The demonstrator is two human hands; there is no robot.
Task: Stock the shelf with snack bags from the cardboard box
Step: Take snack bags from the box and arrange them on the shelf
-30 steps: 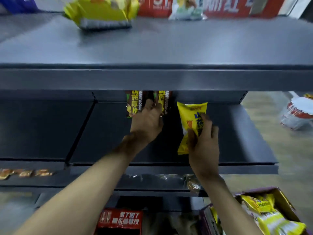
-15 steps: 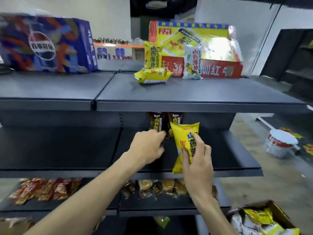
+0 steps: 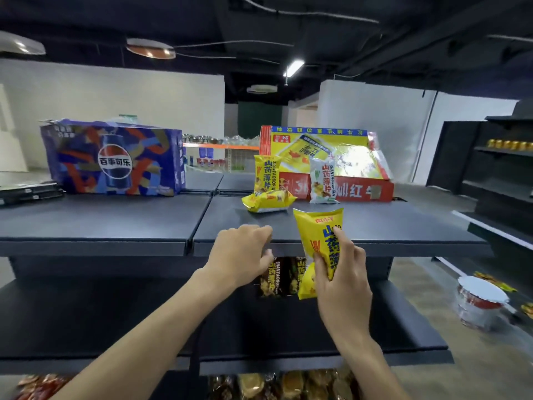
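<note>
Head view: the yellow snack bag [image 3: 314, 226] is being held upright in the right hand [image 3: 346, 287], fingers and thumb pinching its lower half. The bag's top is showing against the top shelf [image 3: 389, 229], and its bottom is hanging below that shelf's front lip. The left hand [image 3: 239, 255] is hovering just left of the bag at the same lip with its fingers loosely bent and nothing visible in it; I cannot tell whether it is touching the edge.

Behind the hands, dark snack bags [image 3: 272, 280] are standing on the middle shelf [image 3: 115, 321]. On the top shelf a second yellow bag [image 3: 268, 201] is lying flat. Just behind it, a third yellow bag [image 3: 266, 173] and a white bag [image 3: 323, 180] are standing upright, leaning on a red and yellow drinks carton [image 3: 366, 192]. A blue cola carton [image 3: 115, 160] is sitting well apart to the left.

Blurred packets [image 3: 282, 383] are showing on the lowest shelf. A white tub [image 3: 480, 301] is sitting on the floor at right.
</note>
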